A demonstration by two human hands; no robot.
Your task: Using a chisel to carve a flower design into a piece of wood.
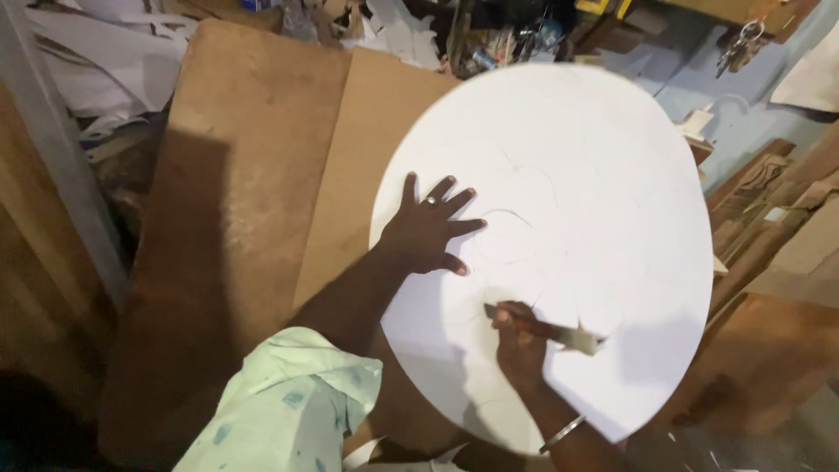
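Head view: we press left hand (428,234), fingers spread flat, on white round board (612,175) lying over brown boards (253,157). Right hand (517,339) grips blade tool (559,334); cutting along faint drawn lines appears underway. Next stroke needs steady board.

White round board (594,218): smooth, matt white surface, under both hands, with faint thin pencil-like lines.
Brown sheets (262,175): flat, matt, fibreboard or cardboard look, slightly scuffed, left of the left hand (428,232).
Tool (559,332): in the right hand (517,345), dull metal blade; handle material unclear.
Ring (430,200): shiny metal, on the left hand.
Bangle (562,433): pale metal, at the right wrist.
Sleeve (288,406): pale green woven cloth, creased.
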